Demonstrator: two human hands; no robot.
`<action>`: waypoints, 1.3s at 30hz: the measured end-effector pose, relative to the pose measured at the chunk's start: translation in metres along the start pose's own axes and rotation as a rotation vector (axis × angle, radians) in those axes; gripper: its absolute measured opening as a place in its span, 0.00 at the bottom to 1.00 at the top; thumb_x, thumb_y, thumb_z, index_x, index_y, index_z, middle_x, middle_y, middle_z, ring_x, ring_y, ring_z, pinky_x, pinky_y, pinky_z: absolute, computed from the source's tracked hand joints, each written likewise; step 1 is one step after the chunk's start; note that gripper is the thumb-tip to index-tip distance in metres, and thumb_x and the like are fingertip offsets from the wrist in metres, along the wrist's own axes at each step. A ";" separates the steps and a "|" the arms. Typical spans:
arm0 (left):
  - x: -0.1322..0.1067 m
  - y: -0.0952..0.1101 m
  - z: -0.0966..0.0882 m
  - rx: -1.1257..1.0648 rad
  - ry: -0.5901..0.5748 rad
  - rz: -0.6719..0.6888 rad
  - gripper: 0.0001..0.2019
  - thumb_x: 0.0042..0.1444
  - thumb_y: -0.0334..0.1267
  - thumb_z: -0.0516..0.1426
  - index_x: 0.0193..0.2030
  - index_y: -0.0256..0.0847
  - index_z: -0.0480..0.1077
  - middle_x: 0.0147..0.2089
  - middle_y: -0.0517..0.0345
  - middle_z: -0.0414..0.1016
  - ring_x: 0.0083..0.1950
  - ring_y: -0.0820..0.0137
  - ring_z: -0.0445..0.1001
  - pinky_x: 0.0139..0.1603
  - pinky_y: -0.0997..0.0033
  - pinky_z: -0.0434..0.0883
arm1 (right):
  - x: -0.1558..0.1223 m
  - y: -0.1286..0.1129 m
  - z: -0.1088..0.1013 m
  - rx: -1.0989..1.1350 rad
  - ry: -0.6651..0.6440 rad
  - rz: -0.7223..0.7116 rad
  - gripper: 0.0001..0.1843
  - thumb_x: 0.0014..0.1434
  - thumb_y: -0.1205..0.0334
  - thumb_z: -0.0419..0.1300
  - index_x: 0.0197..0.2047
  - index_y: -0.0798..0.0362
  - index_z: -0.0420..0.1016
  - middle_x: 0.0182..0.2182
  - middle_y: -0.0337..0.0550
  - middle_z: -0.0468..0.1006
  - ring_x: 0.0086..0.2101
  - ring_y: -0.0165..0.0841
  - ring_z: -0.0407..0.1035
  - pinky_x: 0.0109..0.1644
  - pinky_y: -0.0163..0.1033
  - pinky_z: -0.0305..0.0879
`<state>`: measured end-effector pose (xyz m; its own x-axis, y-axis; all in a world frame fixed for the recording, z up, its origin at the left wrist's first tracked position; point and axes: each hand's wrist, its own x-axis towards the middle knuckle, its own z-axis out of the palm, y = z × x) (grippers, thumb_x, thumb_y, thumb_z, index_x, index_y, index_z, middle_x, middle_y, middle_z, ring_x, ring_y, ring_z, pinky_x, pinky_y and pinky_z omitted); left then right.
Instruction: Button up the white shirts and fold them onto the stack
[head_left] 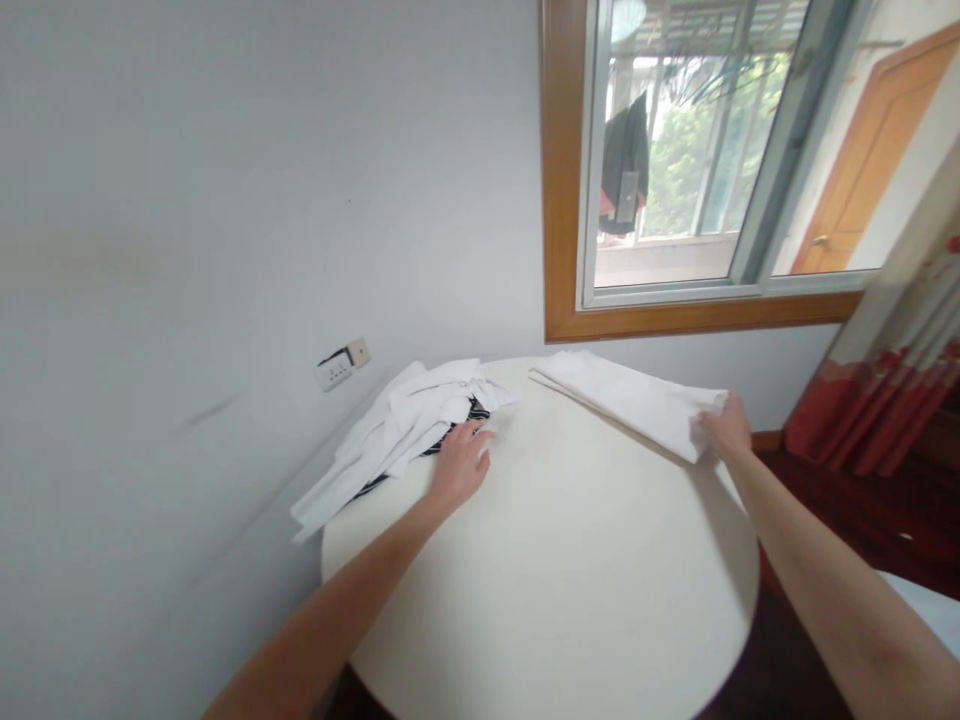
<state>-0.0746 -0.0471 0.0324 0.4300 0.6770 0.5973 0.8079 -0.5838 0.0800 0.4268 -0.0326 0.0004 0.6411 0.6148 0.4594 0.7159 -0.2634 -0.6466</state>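
Note:
A folded white cloth garment [622, 397] lies along the far right of the round white table [555, 580]. My right hand [726, 427] grips its right end, near the table's edge. At the far left is a loose heap of white clothing [409, 415], part of it hanging over the edge. Beneath the heap shows a black-and-white striped cloth [442, 440]. My left hand [461, 465] hovers at or just touches the front of this pile, fingers apart and holding nothing.
A grey wall [225, 200] with a power socket [334, 370] borders the table's left and far sides. Above the far side is a wood-framed window [566, 180]. A red and cream curtain [862, 400] hangs at the right over a dark red floor [847, 510].

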 end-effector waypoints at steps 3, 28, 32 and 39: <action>0.006 -0.039 -0.007 0.214 0.109 -0.145 0.15 0.57 0.35 0.51 0.51 0.42 0.70 0.64 0.47 0.59 0.68 0.54 0.51 0.66 0.48 0.51 | -0.014 -0.013 -0.005 -0.065 0.109 0.031 0.36 0.49 0.56 0.54 0.62 0.54 0.61 0.51 0.69 0.67 0.47 0.58 0.65 0.43 0.59 0.60; 0.153 -0.130 0.006 0.422 -0.069 -0.608 0.19 0.58 0.44 0.46 0.46 0.38 0.74 0.48 0.39 0.74 0.55 0.49 0.66 0.50 0.51 0.63 | -0.155 -0.145 0.067 -0.068 -0.262 -0.695 0.28 0.52 0.72 0.53 0.58 0.52 0.65 0.50 0.51 0.69 0.52 0.40 0.59 0.58 0.45 0.51; 0.177 -0.137 -0.035 0.229 0.155 -0.602 0.18 0.59 0.40 0.45 0.45 0.36 0.73 0.46 0.42 0.75 0.49 0.55 0.70 0.45 0.59 0.66 | -0.154 -0.144 0.068 -0.068 -0.306 -0.674 0.28 0.53 0.71 0.52 0.58 0.51 0.65 0.50 0.51 0.69 0.52 0.41 0.59 0.56 0.45 0.53; 0.209 -0.134 -0.153 0.023 0.515 -0.478 0.11 0.60 0.34 0.49 0.42 0.31 0.69 0.40 0.60 0.74 0.42 0.73 0.66 0.46 0.74 0.62 | -0.154 -0.142 0.066 -0.042 -0.333 -0.663 0.28 0.53 0.70 0.53 0.58 0.52 0.65 0.50 0.51 0.70 0.51 0.41 0.60 0.55 0.45 0.52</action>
<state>-0.1542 0.1038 0.2681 -0.2156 0.5554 0.8032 0.8716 -0.2615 0.4147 0.2083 -0.0411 -0.0185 -0.0424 0.8459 0.5317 0.9377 0.2174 -0.2711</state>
